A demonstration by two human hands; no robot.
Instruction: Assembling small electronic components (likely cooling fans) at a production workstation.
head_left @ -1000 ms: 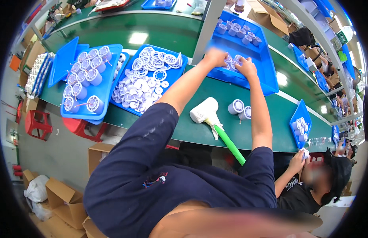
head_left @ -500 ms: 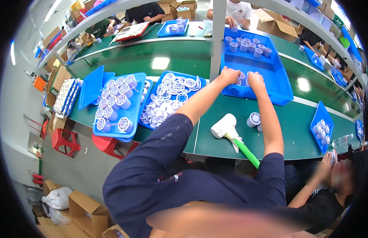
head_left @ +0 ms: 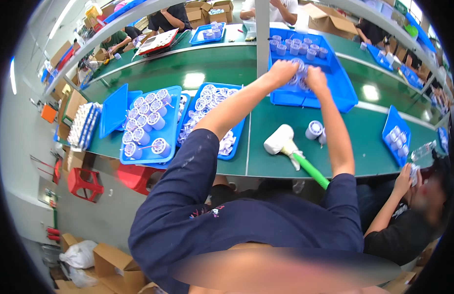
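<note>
Both hands, left hand (head_left: 282,71) and right hand (head_left: 315,77), reach into the far tray (head_left: 344,98); the mallet (head_left: 285,143) lies nearer, other trays (head_left: 153,156) left.

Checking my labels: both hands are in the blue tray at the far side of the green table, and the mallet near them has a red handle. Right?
Not quite: the mallet has a green handle, as the head view shows. Both the left hand and right hand are indeed in the blue tray on the green table.

Both arms stretch forward, left hand (head_left: 282,72) and right hand (head_left: 316,77) close together, fingers curled.
</note>
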